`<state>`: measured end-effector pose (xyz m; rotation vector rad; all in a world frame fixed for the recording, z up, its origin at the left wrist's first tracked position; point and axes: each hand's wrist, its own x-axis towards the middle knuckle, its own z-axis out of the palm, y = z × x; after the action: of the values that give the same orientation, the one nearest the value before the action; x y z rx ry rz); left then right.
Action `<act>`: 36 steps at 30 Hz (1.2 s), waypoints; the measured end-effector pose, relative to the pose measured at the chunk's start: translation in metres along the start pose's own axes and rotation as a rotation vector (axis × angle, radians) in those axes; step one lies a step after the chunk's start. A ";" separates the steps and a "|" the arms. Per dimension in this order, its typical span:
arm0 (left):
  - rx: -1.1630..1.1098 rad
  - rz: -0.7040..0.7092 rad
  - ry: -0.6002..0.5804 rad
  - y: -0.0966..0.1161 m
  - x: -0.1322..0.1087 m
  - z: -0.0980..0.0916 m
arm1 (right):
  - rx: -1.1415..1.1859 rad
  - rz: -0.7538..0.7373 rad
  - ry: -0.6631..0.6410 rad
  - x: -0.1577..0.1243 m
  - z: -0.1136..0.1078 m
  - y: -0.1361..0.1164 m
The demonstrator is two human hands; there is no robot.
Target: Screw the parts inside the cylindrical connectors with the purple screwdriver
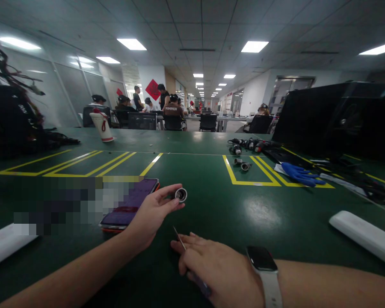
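Note:
My left hand (154, 214) pinches a round metal connector (181, 195) between thumb and fingers, its open ring end turned toward me. Below and to the right, my right hand (211, 261) is closed around a screwdriver (199, 282). Its thin shaft sticks out past the fingers, pointing up and left, and the dark handle is partly hidden under the palm. The screwdriver tip is apart from the connector. Just behind my left hand lies a purple flat case (130, 205) with an orange edge.
Two similar connectors (244, 167) lie within a yellow-taped area, and several cabled ones (252, 144) stand behind them. A blue glove (300, 173) and black equipment (340, 122) are at right. A paper cup (102, 126) stands back left. White bars (365, 235) flank me. People sit beyond the green table (192, 167).

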<state>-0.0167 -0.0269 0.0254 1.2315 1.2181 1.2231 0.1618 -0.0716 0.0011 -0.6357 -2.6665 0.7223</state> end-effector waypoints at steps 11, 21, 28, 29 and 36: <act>0.457 0.251 -0.240 -0.023 -0.019 -0.007 | 0.316 0.168 0.655 -0.016 -0.012 0.015; 0.957 0.656 -0.545 -0.025 -0.028 -0.004 | 0.366 0.184 0.680 -0.011 -0.009 0.018; 0.797 0.581 -0.398 -0.026 -0.023 -0.006 | 0.364 0.118 0.763 -0.012 -0.020 0.015; 0.701 0.526 -0.342 -0.023 -0.021 -0.006 | 0.365 0.116 0.754 -0.013 -0.022 0.015; 0.103 -0.020 -0.188 0.001 -0.019 -0.008 | 0.434 0.294 0.631 -0.012 -0.029 0.016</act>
<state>-0.0249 -0.0456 0.0256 1.3745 1.1633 1.0158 0.1893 -0.0533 0.0146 -0.9486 -1.7934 0.9484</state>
